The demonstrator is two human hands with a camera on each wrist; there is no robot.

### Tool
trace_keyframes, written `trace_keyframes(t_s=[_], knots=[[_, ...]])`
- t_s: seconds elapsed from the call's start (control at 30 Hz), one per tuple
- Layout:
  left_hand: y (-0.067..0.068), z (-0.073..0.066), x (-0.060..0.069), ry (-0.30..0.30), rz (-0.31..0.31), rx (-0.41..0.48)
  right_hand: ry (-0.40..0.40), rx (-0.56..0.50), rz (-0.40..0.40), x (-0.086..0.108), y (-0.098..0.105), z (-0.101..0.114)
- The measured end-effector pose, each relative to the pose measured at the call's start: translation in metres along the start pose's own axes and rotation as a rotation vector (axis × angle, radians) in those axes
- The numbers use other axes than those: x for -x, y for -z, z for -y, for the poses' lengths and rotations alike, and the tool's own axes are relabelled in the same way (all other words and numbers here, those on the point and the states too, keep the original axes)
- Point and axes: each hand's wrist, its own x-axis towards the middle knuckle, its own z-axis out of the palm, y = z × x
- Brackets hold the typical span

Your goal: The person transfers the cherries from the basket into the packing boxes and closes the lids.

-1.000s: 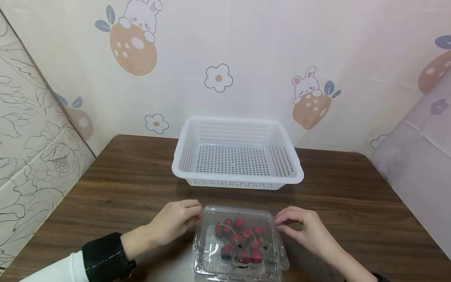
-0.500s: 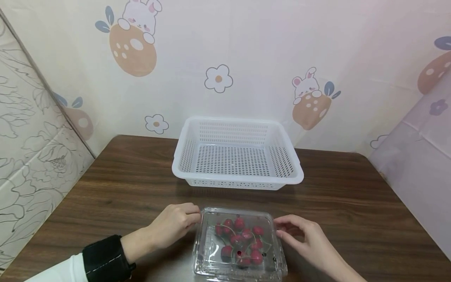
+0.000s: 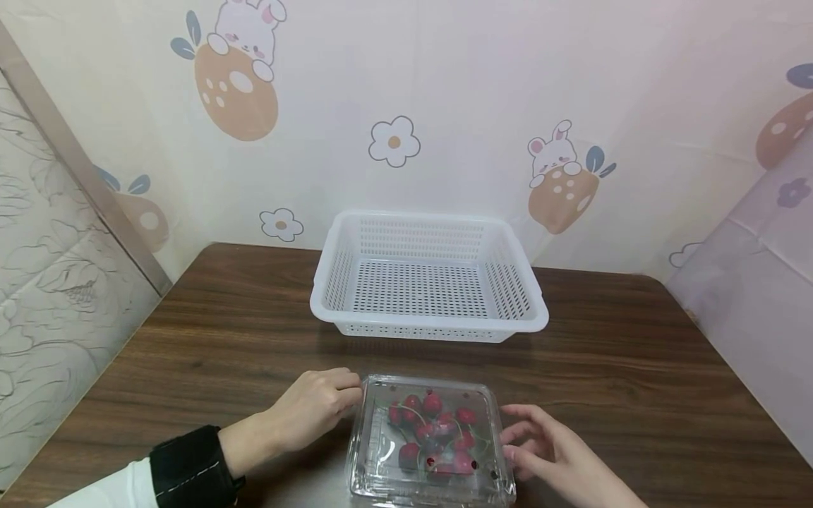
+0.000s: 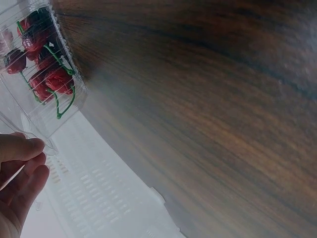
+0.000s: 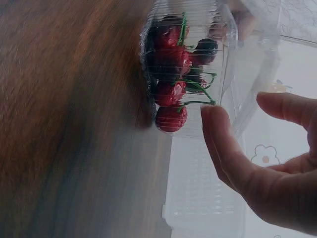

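A clear plastic clamshell box (image 3: 381, 451) sits at the near middle of the table, with several red cherries (image 3: 464, 416) on green stems showing through its lid. At the box's far left corner, my left hand (image 3: 314, 409) pinches the clear rim between thumb and forefinger, as the left wrist view shows. My right hand (image 3: 559, 455) is at the box's right side, its fingers loosely bent and thumb apart. In the right wrist view the fingertips (image 5: 218, 116) are close to the box wall; whether they touch it I cannot tell. Nothing is gripped there.
Behind the box, a white slotted plastic basket (image 3: 428, 324) stands on the dark wooden table (image 3: 254, 339), with nothing inside it. A printed curtain with rabbits and flowers (image 3: 394, 141) hangs along the back edge.
My right hand has slid down along the box's right side towards me, and its fingers have spread from a pinch. The lid's right edge sits a little differently. My left hand stays nearly still.
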Motion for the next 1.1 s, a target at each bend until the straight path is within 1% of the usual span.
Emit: trace_keyframes(t_s=[0.07, 0.17, 0.23, 0.33, 0.43, 0.5, 0.63, 0.7, 0.77, 0.83, 0.9, 1.0, 1.1], knots=[[0.000, 0.000, 0.000, -0.001, 0.002, -0.002, -0.040, -0.094, 0.060, -0.001, 0.002, -0.001], [0.000, 0.000, 0.000, -0.003, 0.002, -0.005, -0.042, -0.200, 0.122, -0.003, 0.004, -0.004], [-0.001, 0.000, 0.000, -0.007, -0.001, -0.009, -0.046, -0.251, 0.148, -0.003, 0.004, -0.005], [-0.002, 0.000, 0.000, -0.013, -0.008, -0.014, -0.072, -0.316, 0.170, -0.003, 0.002, -0.006], [-0.004, 0.001, 0.001, -0.011, -0.013, -0.010, -0.088, -0.359, 0.188, -0.003, 0.001, -0.008], [-0.005, 0.001, 0.003, -0.004, -0.016, 0.001, -0.080, -0.380, 0.200, -0.003, -0.001, -0.009], [-0.005, 0.000, 0.005, 0.008, -0.031, 0.034, -0.092, -0.403, 0.206, -0.004, -0.003, -0.011], [-0.004, 0.000, 0.007, 0.022, -0.044, 0.058, -0.103, -0.416, 0.204, -0.004, -0.004, -0.011], [-0.003, -0.001, 0.008, 0.051, -0.053, 0.089, -0.104, -0.422, 0.202, -0.004, -0.005, -0.011], [-0.001, -0.002, 0.009, 0.104, -0.050, 0.119, -0.093, -0.421, 0.199, -0.005, -0.005, -0.011], [0.001, -0.004, 0.011, 0.192, -0.030, 0.143, -0.081, -0.417, 0.196, -0.005, -0.005, -0.012], [0.003, -0.008, 0.013, 0.376, 0.026, 0.215, -0.051, -0.390, 0.184, -0.006, -0.005, -0.013], [0.005, -0.012, 0.014, 0.565, 0.088, 0.349, -0.031, -0.372, 0.178, -0.007, -0.003, -0.015]])
